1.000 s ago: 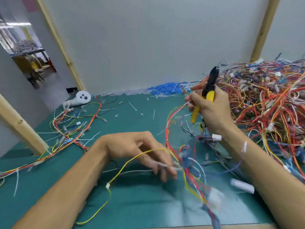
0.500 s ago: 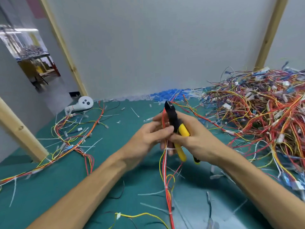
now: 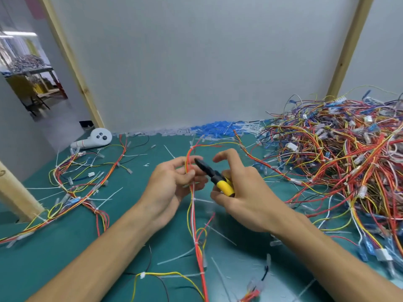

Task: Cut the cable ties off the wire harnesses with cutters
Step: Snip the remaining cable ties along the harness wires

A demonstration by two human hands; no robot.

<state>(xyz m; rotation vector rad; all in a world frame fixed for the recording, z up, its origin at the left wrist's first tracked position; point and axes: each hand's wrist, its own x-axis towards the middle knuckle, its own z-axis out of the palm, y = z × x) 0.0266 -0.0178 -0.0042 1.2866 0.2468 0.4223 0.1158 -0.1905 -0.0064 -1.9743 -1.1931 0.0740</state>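
1. The left hand (image 3: 174, 182) is at the middle of the green table (image 3: 32, 264), raised above it. Its thumb and curled fingers pinch a red and yellow wire harness (image 3: 194, 223).
2. That harness arcs up from the pinch towards the far edge. Below the pinch it runs down towards the near edge and lies on the surface.
3. A white cable tie (image 3: 194, 199) is wrapped around the harness just below the left hand, with its tail pointing right.
4. The right hand (image 3: 246, 197) grips the yellow handles of the cutters (image 3: 218, 180). Its forefinger and thumb are lifted loose above the tool.
5. The black nose of the cutters points left and up, right beside the left fingertips and the wires. I cannot tell whether the blades are parted.
6. A large pile of harnesses (image 3: 340, 158) in red, yellow, blue and white covers the right side of the table up to the far right corner.
7. A loose harness (image 3: 82, 192) lies spread out near the left edge.
8. A heap of blue pieces (image 3: 214, 127) sits along the far edge.
9. A white controller (image 3: 96, 139) rests at the far left corner.
10. Snipped white ties (image 3: 174, 257) are scattered over the surface around both forearms.
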